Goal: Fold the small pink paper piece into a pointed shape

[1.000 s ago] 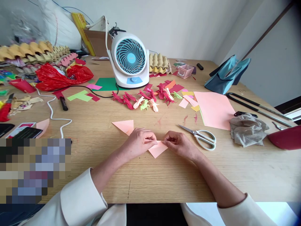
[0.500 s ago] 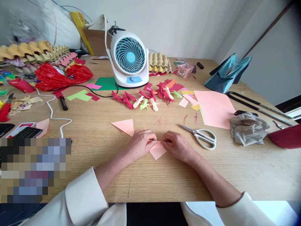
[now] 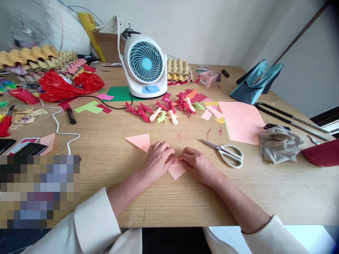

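Observation:
A small piece of pink paper [image 3: 176, 171] lies on the table between my hands, one corner pointing toward me. My left hand [image 3: 159, 160] is closed on its upper left part, thumb and fingers together at the fold. From the other side my right hand [image 3: 197, 164] pinches the upper right part of the same paper. The fingers hide most of its upper edge. Just beyond my left hand lies a pink paper triangle [image 3: 139, 141], partly covered by that hand. White-handled scissors [image 3: 225, 153] rest to the right of my right hand.
A white and blue fan [image 3: 147, 67] stands at the back. In front of it lie several folded paper pieces [image 3: 161, 110] in red, pink and green. Pink sheets [image 3: 242, 121], a crumpled grey cloth [image 3: 279, 144] and a blue bag [image 3: 256, 83] are on the right. A white cable [image 3: 58, 121] runs along the left.
My right hand has shifted slightly left along the paper's upper edge, closer to my left hand. The left hand has moved only a little. The paper stays in place.

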Motion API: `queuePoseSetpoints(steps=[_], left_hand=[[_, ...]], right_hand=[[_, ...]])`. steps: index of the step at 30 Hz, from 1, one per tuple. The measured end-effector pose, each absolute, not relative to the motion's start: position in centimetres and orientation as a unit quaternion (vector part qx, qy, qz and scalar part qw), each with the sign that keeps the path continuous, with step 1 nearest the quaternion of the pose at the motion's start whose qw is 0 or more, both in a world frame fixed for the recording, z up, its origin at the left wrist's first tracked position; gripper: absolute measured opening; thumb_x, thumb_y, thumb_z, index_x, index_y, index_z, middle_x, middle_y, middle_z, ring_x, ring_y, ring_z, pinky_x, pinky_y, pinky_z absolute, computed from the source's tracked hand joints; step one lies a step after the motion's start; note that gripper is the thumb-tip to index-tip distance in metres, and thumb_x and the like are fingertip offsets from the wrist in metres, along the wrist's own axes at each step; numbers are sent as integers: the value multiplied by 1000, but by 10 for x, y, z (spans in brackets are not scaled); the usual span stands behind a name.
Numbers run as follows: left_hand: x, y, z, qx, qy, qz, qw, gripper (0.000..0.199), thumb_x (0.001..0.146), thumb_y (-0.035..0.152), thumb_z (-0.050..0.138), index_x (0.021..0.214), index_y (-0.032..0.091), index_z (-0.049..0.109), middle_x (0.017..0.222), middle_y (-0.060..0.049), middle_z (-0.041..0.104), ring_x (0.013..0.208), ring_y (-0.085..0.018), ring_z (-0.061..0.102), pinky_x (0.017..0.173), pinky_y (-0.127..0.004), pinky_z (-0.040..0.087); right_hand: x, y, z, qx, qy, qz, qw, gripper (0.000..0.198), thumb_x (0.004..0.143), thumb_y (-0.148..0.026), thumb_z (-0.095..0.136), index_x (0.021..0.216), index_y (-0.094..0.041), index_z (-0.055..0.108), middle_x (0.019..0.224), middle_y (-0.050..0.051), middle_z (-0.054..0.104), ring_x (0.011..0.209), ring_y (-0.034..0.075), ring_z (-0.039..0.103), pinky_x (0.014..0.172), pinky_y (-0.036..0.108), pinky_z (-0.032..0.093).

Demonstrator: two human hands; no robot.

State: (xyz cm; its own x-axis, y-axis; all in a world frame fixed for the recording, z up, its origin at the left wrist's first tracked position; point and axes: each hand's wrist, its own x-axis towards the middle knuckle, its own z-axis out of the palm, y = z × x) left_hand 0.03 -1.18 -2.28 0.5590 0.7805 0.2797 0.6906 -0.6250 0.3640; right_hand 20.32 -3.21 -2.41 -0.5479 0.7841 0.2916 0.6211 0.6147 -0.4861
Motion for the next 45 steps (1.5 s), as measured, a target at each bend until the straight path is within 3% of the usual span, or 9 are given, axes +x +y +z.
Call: queuePoseSetpoints(steps=[4,7,10,14,21,27,38,45], left_hand=[[-13,-34,-26,891,381,232,82,17,97,15,47,96,18,64,96,-5,62,89,-18,57,81,-34,48],[-21,-49,-28,901,357,240,61,28,95,7,44,115,17,61,109,-7,63,100,-18,59,90,-35,51],[-23,-55,-28,909,348,227,33,32,93,4,44,120,14,59,114,-9,63,107,-19,59,98,-35,51],[-20,-55,-24,923,337,188,0,36,94,6,43,126,13,57,119,-9,64,110,-20,59,101,-35,50],[-19,-59,-25,939,330,78,-56,53,92,5,39,145,12,41,136,-10,58,126,-22,51,103,-37,47],[-17,-61,-22,942,326,41,-71,58,90,4,36,148,12,36,145,-12,50,130,-23,49,105,-38,45],[-15,-61,-26,941,327,22,-85,56,90,5,37,145,13,38,143,-12,51,129,-23,48,101,-37,47],[-14,-64,-24,936,336,50,-86,52,88,5,43,139,15,45,136,-11,56,123,-24,51,99,-38,49]], right_hand=[[204,-32,-24,-400,-867,159,250,21,93,-7,49,82,-16,64,83,5,57,75,14,53,71,26,42],[205,-33,-23,-398,-875,145,233,22,91,-6,50,78,-16,63,83,6,58,76,16,52,72,27,41],[207,-34,-20,-400,-879,143,216,23,92,-5,49,78,-16,64,85,6,59,78,16,53,74,28,42],[208,-36,-14,-398,-883,150,200,24,93,-7,48,81,-16,67,89,7,61,80,16,55,76,28,42],[208,-37,-9,-396,-886,154,186,25,95,-9,48,88,-16,70,91,8,62,81,16,57,77,29,44],[209,-37,-9,-397,-889,145,178,24,95,-9,48,89,-16,70,91,8,62,82,16,58,78,30,45],[221,-49,-2,-357,-925,81,101,28,94,-7,44,110,-17,65,108,11,64,90,19,59,82,35,46],[219,-65,-11,-352,-932,-4,81,32,99,-15,41,126,-15,59,113,14,63,96,24,58,83,41,48]])
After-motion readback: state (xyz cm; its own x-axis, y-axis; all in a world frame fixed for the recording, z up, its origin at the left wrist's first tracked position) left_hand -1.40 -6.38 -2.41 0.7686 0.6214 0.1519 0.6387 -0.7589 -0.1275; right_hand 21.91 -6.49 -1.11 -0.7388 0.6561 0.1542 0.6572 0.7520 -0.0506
